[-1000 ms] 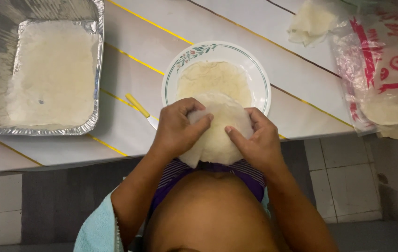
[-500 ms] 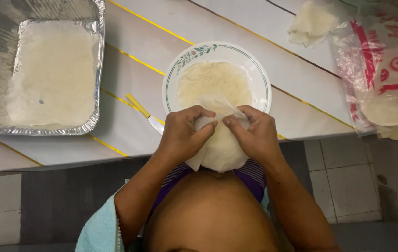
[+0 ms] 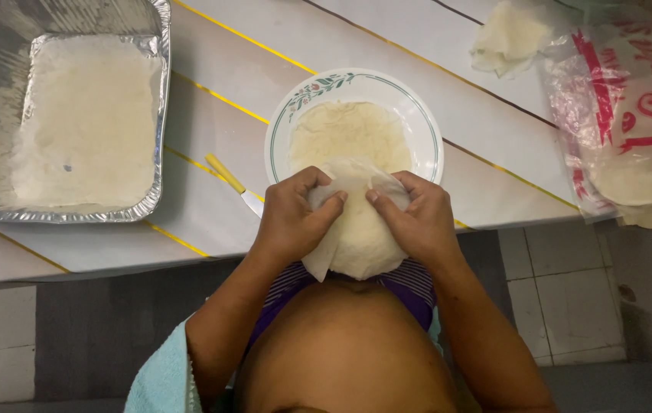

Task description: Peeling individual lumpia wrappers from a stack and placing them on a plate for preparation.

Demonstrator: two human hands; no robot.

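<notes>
Two hands, left hand (image 3: 291,218) and right hand (image 3: 418,222), are pinched on a thin wrapper sheet (image 3: 353,237) being peeled at the counter's near edge; separation is judged partial, with a stack left on the plate (image 3: 425,122).

Soft, dim indoor light falls evenly on the table (image 3: 494,122). The foil tray (image 3: 159,92) at upper left glints on its rim. Shadow deepens along the lower frame; focus stays sharp in the centre.
</notes>
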